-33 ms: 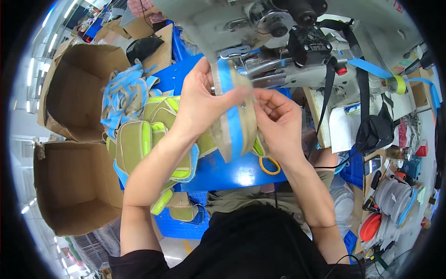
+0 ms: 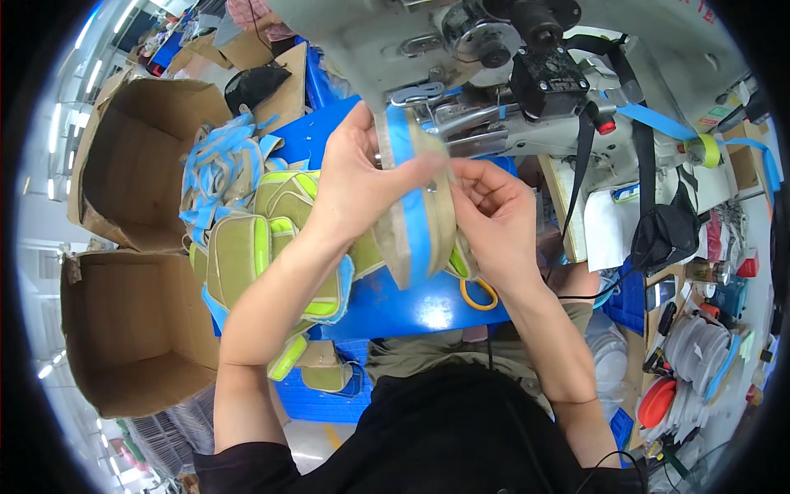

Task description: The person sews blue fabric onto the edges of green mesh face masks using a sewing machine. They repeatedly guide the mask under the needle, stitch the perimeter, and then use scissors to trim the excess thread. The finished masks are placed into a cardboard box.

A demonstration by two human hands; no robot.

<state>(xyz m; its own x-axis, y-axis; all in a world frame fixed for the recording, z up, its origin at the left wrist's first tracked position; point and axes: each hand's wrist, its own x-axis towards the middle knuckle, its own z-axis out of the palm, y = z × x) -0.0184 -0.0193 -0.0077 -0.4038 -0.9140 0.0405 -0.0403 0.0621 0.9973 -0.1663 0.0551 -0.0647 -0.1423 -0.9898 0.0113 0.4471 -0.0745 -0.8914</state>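
My left hand (image 2: 350, 185) grips the upper part of a khaki fabric strip (image 2: 416, 235) with a bright blue band along its middle, thumb laid across the front. At the strip's right edge my right hand (image 2: 498, 214) pinches the fabric between thumb and curled fingers. The strip curves down between both hands, right below the sewing machine head (image 2: 362, 49). Beside my left forearm lie stitched khaki pouch pieces (image 2: 234, 255) with lime-green panels. A yellow scissor handle (image 2: 480, 306) shows below my right hand.
Two cardboard boxes (image 2: 144, 321) stand at the left, near a heap of blue-and-khaki strips (image 2: 222, 169). The blue table (image 2: 432, 309) lies beneath my hands. Blue tape (image 2: 658, 122) and black straps hang by the machine at the right. Another person (image 2: 251, 15) is partly visible at the far upper left.
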